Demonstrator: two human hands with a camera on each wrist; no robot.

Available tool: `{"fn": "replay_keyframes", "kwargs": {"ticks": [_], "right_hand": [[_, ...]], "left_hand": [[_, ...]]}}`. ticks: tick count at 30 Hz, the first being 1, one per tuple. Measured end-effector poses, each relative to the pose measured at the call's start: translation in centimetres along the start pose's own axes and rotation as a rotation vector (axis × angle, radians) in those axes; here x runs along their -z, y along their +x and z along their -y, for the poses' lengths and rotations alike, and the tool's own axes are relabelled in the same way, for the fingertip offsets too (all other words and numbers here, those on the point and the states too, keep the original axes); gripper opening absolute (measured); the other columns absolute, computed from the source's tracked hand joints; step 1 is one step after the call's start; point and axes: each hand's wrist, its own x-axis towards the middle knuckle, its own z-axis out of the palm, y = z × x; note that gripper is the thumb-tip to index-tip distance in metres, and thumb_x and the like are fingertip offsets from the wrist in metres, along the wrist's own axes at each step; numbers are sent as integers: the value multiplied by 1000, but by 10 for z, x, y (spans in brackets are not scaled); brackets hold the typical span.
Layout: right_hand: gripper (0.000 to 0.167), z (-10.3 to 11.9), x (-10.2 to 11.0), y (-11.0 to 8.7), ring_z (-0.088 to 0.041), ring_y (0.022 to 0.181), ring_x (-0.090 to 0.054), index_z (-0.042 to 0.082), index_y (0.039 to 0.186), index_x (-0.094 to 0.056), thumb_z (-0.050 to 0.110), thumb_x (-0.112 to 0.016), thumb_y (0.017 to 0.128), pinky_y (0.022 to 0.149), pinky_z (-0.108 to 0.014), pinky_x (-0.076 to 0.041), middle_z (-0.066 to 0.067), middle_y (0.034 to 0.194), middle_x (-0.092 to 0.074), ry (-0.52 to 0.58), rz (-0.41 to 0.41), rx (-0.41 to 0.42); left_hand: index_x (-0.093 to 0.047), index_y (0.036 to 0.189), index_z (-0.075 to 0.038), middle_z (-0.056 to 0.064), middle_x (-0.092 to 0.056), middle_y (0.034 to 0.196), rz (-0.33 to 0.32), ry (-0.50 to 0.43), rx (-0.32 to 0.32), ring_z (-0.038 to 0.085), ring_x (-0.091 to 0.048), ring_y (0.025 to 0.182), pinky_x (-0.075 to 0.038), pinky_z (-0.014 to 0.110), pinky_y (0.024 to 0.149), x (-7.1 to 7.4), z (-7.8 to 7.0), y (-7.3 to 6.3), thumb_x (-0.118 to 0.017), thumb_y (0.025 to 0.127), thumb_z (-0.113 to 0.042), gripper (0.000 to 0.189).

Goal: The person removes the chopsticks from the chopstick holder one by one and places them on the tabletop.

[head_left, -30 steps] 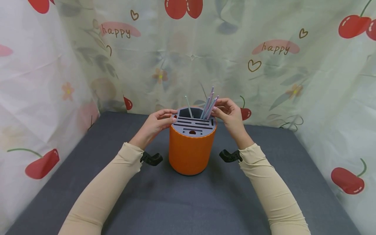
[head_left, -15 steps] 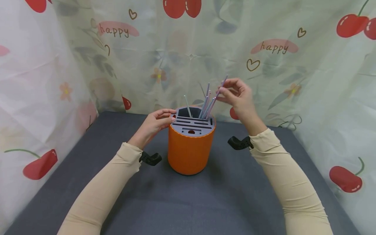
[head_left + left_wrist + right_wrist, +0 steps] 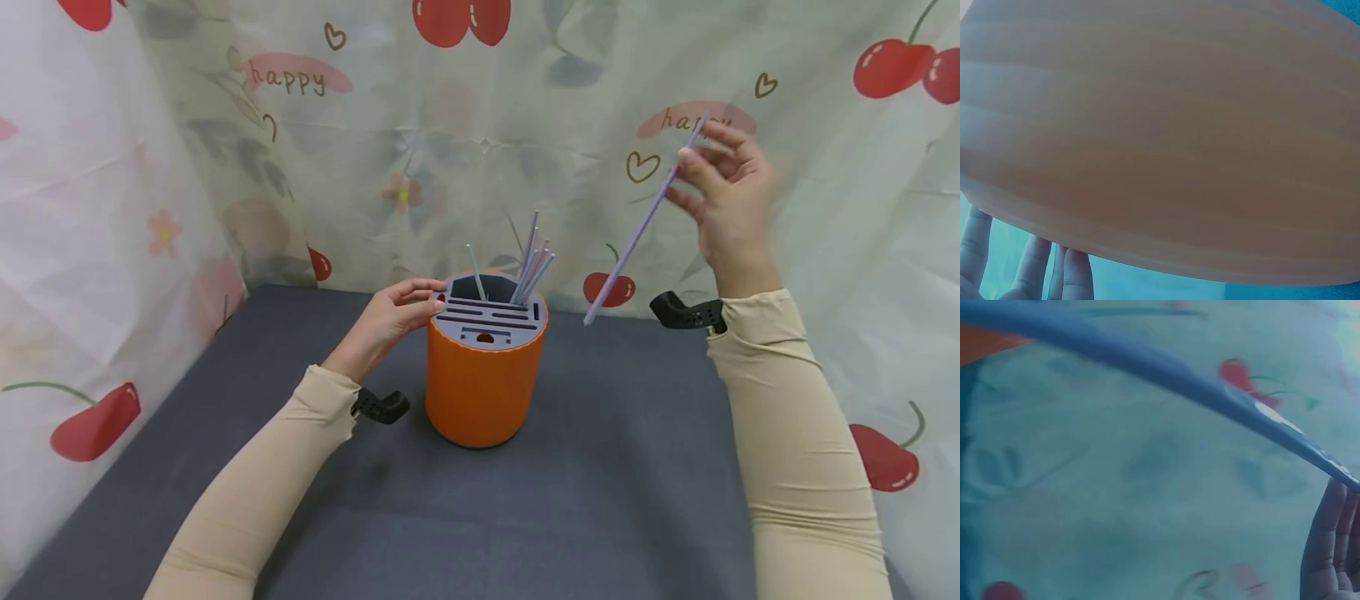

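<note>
My right hand (image 3: 735, 196) pinches a long, thin lilac stick (image 3: 633, 244) near its upper end, high to the right of an orange cylindrical holder (image 3: 483, 392). The stick slants down towards the holder, its lower end in the air. In the right wrist view the stick (image 3: 1166, 372) runs across to my fingertips (image 3: 1335, 490). My left hand (image 3: 390, 323) rests at the holder's left rim, thumb on the near side. Fairly straight fingers (image 3: 1030, 265) touch the holder's wall (image 3: 1160, 144) in the left wrist view. Several thin pastel sticks (image 3: 531, 262) stand in the holder's rear opening.
The holder's grey slotted top (image 3: 491, 321) has narrow slots and a small notch. It stands on a dark cloth-covered table (image 3: 480, 517). A printed curtain (image 3: 480, 108) with cherries and hearts encloses the back and sides. Black wrist cameras (image 3: 382, 407) stick out from both wrists.
My right hand has drawn the lilac stick out of the holder and carried it up and right. My left hand has stayed at the holder's rim.
</note>
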Motion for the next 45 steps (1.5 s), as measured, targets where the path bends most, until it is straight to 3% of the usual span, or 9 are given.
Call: {"fn": "replay_keyframes", "kwargs": {"ticks": [5,10,14,17,20,25,32,45], "right_hand": [[40,-73,35,-17,-14,71,-67,4,122,-60,-4,-70,84,59,-27,-58,-2,84,-67,-190,37,-236],[44,-153,65,-49,-7,72,-67,-1,133,-50,-1,-63,91,65,-27,-59,7,82,-70,-442,115,-458],[48,-198,80,-73,-14,84,-69,1,138,-49,5,-64,92,77,-36,-59,-9,101,-73,-624,144,-621],[48,-218,87,-85,-18,89,-68,2,137,-51,7,-65,92,77,-36,-59,-21,117,-67,-707,141,-699],[47,-230,91,-93,-16,82,-67,1,134,-53,6,-67,90,71,-32,-60,-20,110,-68,-739,131,-739],[45,-239,97,-99,-11,71,-65,-2,130,-54,3,-69,88,66,-29,-59,-8,91,-68,-748,120,-776],[41,-243,96,-102,-12,70,-65,0,125,-58,4,-71,86,64,-29,-59,-10,94,-67,-821,112,-802],[37,-245,87,-103,-12,62,-64,-3,113,-61,-2,-76,80,58,-30,-59,-8,79,-67,-902,81,-768]], "left_hand": [[-60,127,-12,5,-57,125,-7,3,4,19,-57,112,-42,38,107,2,0,-2,-68,91,-18,37],[-59,128,-13,5,-57,125,-12,21,11,19,-57,111,-43,38,106,3,1,-4,-68,91,-19,38],[-60,127,-12,6,-57,125,-11,9,12,19,-57,112,-42,38,106,2,1,-4,-68,91,-18,37],[-60,126,-12,6,-57,124,-8,4,15,19,-57,112,-42,39,107,1,1,-3,-68,91,-18,37],[-60,126,-12,5,-57,123,-7,3,18,19,-57,112,-41,39,108,1,1,-3,-68,92,-18,36],[-59,127,-12,5,-57,123,-3,3,14,19,-57,112,-41,39,107,1,1,-3,-67,92,-17,36],[-60,126,-12,5,-58,121,-4,1,14,19,-57,111,-41,39,108,1,0,-3,-67,92,-17,35],[-60,125,-12,4,-59,119,-3,-3,16,18,-59,110,-43,37,106,0,-2,-1,-67,92,-16,34]]}}
